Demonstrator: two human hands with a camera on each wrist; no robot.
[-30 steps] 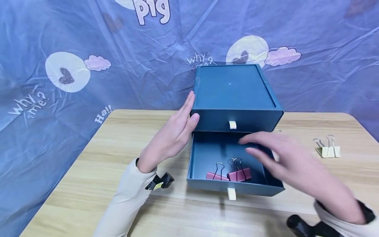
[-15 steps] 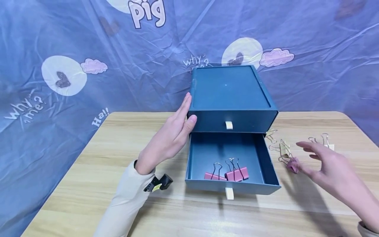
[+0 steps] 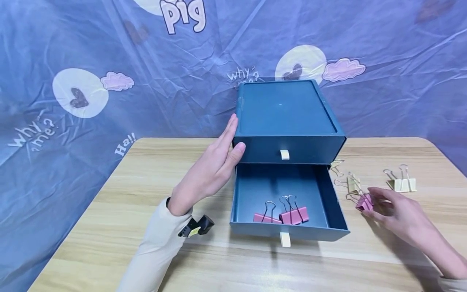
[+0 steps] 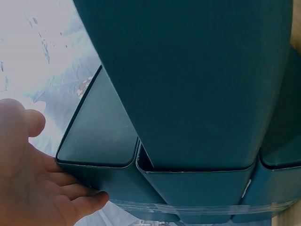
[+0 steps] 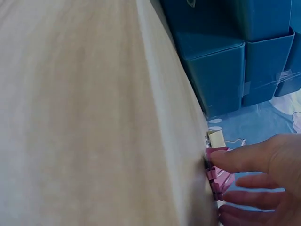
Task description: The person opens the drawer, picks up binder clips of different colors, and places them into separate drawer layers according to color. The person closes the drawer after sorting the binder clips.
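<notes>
A blue drawer cabinet [image 3: 288,107] stands on the table with one drawer [image 3: 255,182] pulled out. Pink binder clips [image 3: 294,215] lie near that drawer's front. Against the cabinet's left side rests my left hand [image 3: 206,172], fingers straight and holding nothing; the left wrist view shows its fingertips at the cabinet edge [image 4: 96,172]. To the right of the drawer, my right hand [image 3: 405,215] pinches a pink binder clip [image 3: 365,202] between thumb and index finger. In the right wrist view the thumb partly covers this clip [image 5: 223,176].
Pale yellow binder clips lie beside the cabinet: one [image 3: 353,184] right behind the pink clip, one [image 3: 335,167] partly hidden by the cabinet, and one [image 3: 404,185] farther right. White pull tabs [image 3: 285,239] stick out from the drawer fronts. A blue printed cloth [image 3: 175,89] hangs behind the table.
My right hand has moved from above the drawer to the right and down onto the pink clip on the table, its fingers closing round it. The left hand has stayed against the cabinet.
</notes>
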